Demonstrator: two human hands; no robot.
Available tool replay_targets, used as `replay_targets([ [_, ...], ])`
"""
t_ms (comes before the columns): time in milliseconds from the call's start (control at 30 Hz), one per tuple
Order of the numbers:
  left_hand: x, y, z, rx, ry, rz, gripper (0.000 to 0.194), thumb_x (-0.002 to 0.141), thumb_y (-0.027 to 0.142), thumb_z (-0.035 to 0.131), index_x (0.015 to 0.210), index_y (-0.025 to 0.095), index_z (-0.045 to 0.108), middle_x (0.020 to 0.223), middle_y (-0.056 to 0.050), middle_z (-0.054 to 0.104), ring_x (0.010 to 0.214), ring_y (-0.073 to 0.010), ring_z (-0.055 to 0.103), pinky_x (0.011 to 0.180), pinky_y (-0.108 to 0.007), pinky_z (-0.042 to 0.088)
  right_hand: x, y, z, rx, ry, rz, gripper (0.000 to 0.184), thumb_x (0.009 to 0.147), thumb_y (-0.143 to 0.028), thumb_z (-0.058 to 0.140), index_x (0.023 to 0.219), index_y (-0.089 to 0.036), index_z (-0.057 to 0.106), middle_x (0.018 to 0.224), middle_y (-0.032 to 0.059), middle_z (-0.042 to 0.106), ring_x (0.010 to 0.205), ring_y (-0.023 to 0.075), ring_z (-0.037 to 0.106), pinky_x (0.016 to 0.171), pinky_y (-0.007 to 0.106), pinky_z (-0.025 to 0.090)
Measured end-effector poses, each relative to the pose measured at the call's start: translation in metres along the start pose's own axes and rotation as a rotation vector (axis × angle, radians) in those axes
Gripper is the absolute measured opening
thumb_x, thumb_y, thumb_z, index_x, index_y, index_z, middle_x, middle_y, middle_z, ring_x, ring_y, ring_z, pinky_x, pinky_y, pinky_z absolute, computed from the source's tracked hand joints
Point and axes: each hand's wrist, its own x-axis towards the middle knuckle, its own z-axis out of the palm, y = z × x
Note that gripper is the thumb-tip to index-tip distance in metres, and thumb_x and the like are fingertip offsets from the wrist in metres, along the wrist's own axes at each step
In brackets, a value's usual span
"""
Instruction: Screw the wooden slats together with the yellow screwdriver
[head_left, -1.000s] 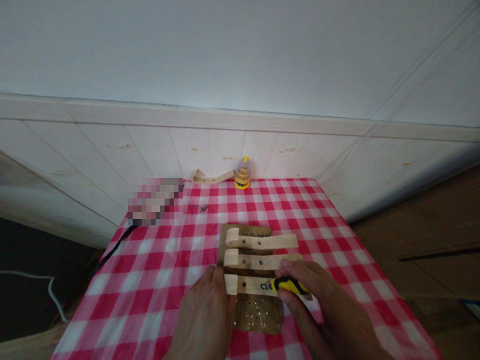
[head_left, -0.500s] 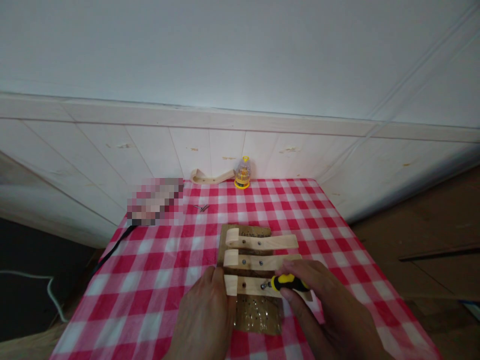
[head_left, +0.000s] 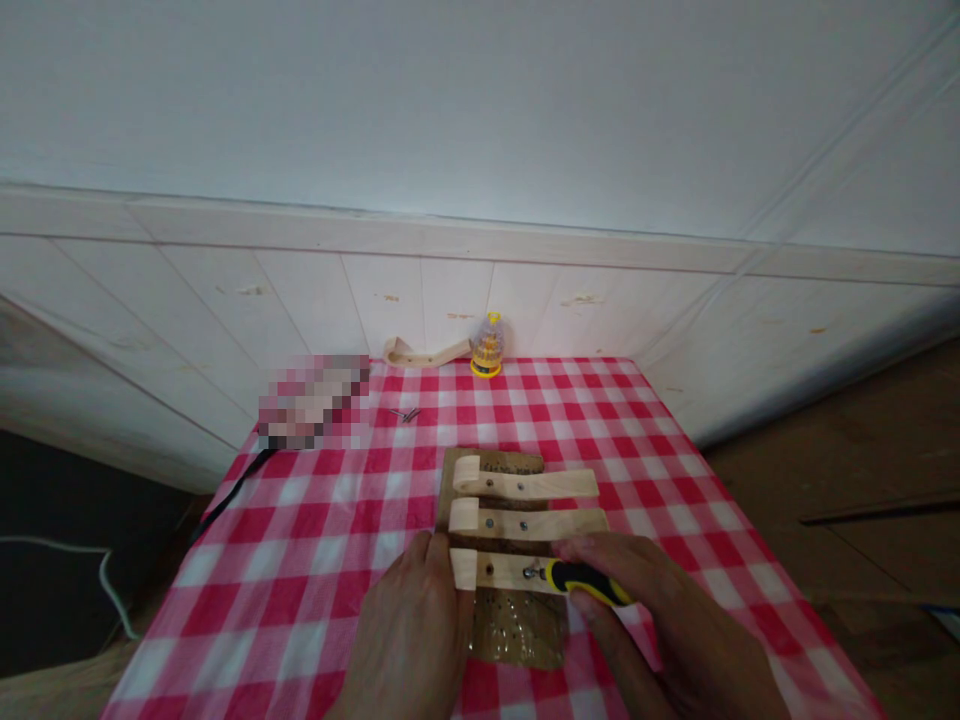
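Observation:
My right hand (head_left: 660, 610) is closed round a small yellow and black screwdriver (head_left: 589, 580). The tool's metal tip meets a screw in the right hole of the nearest pale wooden hook (head_left: 508, 572); the left hole shows dark. My left hand (head_left: 420, 610) is closed at that hook's curled left end, against the board's edge, with its fingertips partly hidden. Beneath lies a brown board (head_left: 517, 640) with a shiny, dotted surface. Two more wooden hooks, a middle one (head_left: 559, 525) and a far one (head_left: 555, 485), lie across it parallel, each with two screw heads.
Several loose screws (head_left: 406, 414) lie farther back on the red-and-white checked tablecloth (head_left: 600, 420). By the wall stand another wooden hook (head_left: 427, 356) and a yellow-based clear bit case (head_left: 487, 350). A blurred-out object (head_left: 315, 405) with a black strap (head_left: 232, 500) lies at left.
My right hand has turned the screwdriver slightly, so more of its black grip faces up. The handle sits a little farther right. My left hand stays in place.

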Motion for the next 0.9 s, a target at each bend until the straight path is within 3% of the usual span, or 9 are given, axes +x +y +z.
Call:
replay_targets([
  [267, 0.000, 0.000, 0.000, 0.025, -0.012, 0.016, 0.034, 0.102, 0.016, 0.039, 0.117, 0.016, 0.069, 0.118, -0.015, 0.074, 0.105, -0.0296, 0.074, 0.092, -0.045, 0.058, 0.000, -0.001, 0.004, 0.032, -0.021, -0.037, 0.034, 0.106, -0.021, 0.060, 0.137, -0.031, 0.067, 0.107, 0.0031, 0.082, 0.088, 0.0186, 0.083, 0.072, 0.023, 0.071],
  [433, 0.001, 0.003, -0.004, 0.045, -0.040, 0.013, 0.032, 0.103, 0.016, 0.040, 0.115, 0.015, 0.069, 0.119, -0.015, 0.074, 0.106, -0.0299, 0.074, 0.093, -0.045, 0.058, -0.002, -0.011, -0.006, -0.062, -0.016, 0.051, 0.041, 0.104, -0.023, 0.060, 0.143, -0.029, 0.067, 0.131, 0.0082, 0.078, 0.112, 0.0270, 0.081, 0.087, 0.031, 0.073],
  [533, 0.000, 0.007, -0.007, 0.063, -0.052, -0.010, 0.033, 0.104, 0.014, 0.039, 0.117, 0.015, 0.069, 0.119, -0.015, 0.074, 0.109, -0.0306, 0.074, 0.095, -0.046, 0.058, 0.000, -0.010, -0.007, -0.048, -0.016, 0.024, 0.043, 0.104, -0.020, 0.057, 0.145, -0.030, 0.065, 0.124, 0.0058, 0.081, 0.108, 0.0252, 0.082, 0.087, 0.031, 0.073],
  [767, 0.001, 0.000, -0.002, 0.028, -0.008, 0.021, 0.033, 0.103, 0.018, 0.040, 0.118, 0.016, 0.070, 0.117, -0.015, 0.075, 0.105, -0.0307, 0.075, 0.090, -0.046, 0.059, 0.007, 0.002, 0.005, 0.043, -0.015, -0.053, 0.032, 0.106, -0.018, 0.057, 0.135, -0.030, 0.067, 0.104, 0.0025, 0.083, 0.087, 0.0177, 0.084, 0.072, 0.023, 0.071],
  [900, 0.001, 0.000, -0.001, 0.033, -0.013, 0.011, 0.031, 0.103, 0.018, 0.041, 0.115, 0.017, 0.070, 0.115, -0.014, 0.075, 0.103, -0.0280, 0.075, 0.089, -0.041, 0.058, 0.007, 0.001, 0.002, 0.024, -0.017, -0.049, 0.031, 0.105, -0.017, 0.059, 0.132, -0.030, 0.068, 0.108, 0.0032, 0.083, 0.090, 0.0174, 0.084, 0.075, 0.022, 0.071],
])
